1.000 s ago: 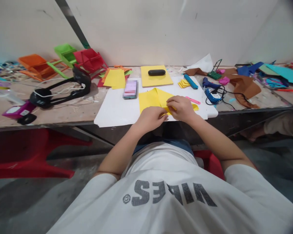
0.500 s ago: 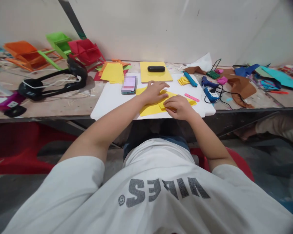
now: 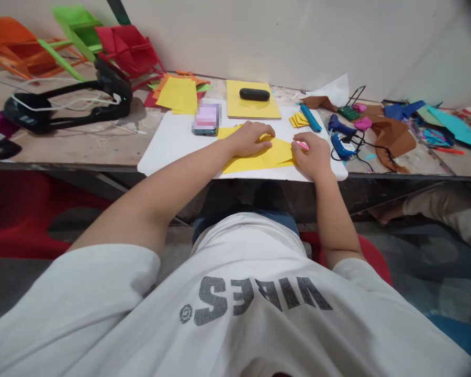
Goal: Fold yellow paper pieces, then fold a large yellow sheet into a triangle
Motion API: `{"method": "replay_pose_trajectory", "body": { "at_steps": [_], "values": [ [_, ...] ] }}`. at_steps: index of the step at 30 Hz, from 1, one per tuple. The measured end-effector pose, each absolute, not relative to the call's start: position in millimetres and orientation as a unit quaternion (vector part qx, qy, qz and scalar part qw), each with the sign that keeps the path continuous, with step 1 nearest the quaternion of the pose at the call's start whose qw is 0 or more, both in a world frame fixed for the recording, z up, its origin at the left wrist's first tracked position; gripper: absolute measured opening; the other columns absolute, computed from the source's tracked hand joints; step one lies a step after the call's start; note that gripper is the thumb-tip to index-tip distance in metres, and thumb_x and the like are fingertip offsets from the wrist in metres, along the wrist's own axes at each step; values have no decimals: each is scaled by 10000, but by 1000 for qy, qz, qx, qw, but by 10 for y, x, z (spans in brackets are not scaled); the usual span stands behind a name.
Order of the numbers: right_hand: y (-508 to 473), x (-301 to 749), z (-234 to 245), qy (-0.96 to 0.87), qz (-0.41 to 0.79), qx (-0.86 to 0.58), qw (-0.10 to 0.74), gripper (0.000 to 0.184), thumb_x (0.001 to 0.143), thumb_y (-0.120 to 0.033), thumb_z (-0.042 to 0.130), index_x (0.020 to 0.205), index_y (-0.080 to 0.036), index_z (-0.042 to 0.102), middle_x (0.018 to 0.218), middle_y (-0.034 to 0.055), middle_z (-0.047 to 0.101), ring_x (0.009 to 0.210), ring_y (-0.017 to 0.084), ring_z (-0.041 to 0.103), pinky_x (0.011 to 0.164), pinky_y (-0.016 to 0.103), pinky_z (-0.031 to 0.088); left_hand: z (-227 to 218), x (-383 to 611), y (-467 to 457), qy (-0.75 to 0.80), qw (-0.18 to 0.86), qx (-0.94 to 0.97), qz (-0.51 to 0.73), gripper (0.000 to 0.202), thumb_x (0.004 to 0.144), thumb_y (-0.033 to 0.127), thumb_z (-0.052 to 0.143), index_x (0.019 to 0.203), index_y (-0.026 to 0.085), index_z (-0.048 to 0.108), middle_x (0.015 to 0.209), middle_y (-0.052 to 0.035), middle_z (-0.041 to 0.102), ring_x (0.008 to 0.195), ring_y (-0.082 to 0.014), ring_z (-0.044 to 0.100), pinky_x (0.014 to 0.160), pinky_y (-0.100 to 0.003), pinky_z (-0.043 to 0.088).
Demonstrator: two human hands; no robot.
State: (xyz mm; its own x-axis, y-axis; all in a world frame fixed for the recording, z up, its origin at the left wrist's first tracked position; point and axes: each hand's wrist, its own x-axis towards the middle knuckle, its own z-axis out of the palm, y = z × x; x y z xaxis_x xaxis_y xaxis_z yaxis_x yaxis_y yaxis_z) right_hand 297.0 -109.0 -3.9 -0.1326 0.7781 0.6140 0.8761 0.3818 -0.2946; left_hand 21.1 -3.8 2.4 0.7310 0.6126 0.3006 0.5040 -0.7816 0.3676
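My left hand [image 3: 253, 139] lies on a yellow sheet [image 3: 255, 162], fingers loosely bent and the thumb apart, holding nothing visible. The sheet is flat on a white board [image 3: 172, 144], with a pointed flap at its right side. At the sheet's right edge, my right hand [image 3: 314, 157] is curled around a slim pink tool [image 3: 303, 146]. Only a short piece of the tool shows between thumb and forefinger; its kind is unclear. Beyond the hands are small yellow pieces [image 3: 298, 120] and a teal stick-shaped object [image 3: 311, 117].
A phone [image 3: 206, 118] lies on the board's left. Behind it, a black case [image 3: 255, 94] sits on yellow sheets [image 3: 235, 108]. Left stand a black frame with cables [image 3: 73, 123] and a red miniature chair [image 3: 129, 50]. A blue glue gun [image 3: 343, 145] with its cord lies right.
My right hand has left the yellow sheet's folded part and moved right, onto the pink tool. My left hand stays on the sheet. The view has shifted slightly.
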Motion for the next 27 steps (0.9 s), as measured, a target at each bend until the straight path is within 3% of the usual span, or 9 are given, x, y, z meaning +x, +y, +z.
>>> {"method": "replay_pose_trajectory", "body": {
  "at_steps": [4,8,15,27],
  "values": [
    [-1151,2877,-112,-747,-89,-565,339,219,1096,-396,649,1098,-265,825,1212,157,898,1156,384,823,1053,567,638,16,208,-18,307,128,917,222,499,1017,450,602,1429,259,811,1396,-129,851,1357,-392,747,1268,-563,492],
    [-1179,2863,-107,-760,-84,-555,329,155,1061,-370,682,1036,-275,802,1194,154,890,1203,398,796,1078,587,622,0,204,-7,310,122,913,234,445,1010,416,610,1370,269,827,1256,-108,861,1258,-372,766,1220,-560,522],
    [-1171,2904,-120,-771,-60,-533,343,68,984,-338,759,1017,-290,794,1195,115,881,1199,396,782,1095,614,622,40,181,-47,302,117,920,222,471,1033,482,614,1406,263,802,1386,-131,847,1346,-393,740,1249,-579,499],
    [-1173,2963,-140,-790,-38,-504,346,194,999,-483,825,1053,-298,805,1230,105,880,1199,377,787,1104,583,646,42,150,-89,288,114,923,229,507,957,583,701,1353,281,796,1421,-116,842,1341,-395,742,1227,-559,517]
  ]
}}
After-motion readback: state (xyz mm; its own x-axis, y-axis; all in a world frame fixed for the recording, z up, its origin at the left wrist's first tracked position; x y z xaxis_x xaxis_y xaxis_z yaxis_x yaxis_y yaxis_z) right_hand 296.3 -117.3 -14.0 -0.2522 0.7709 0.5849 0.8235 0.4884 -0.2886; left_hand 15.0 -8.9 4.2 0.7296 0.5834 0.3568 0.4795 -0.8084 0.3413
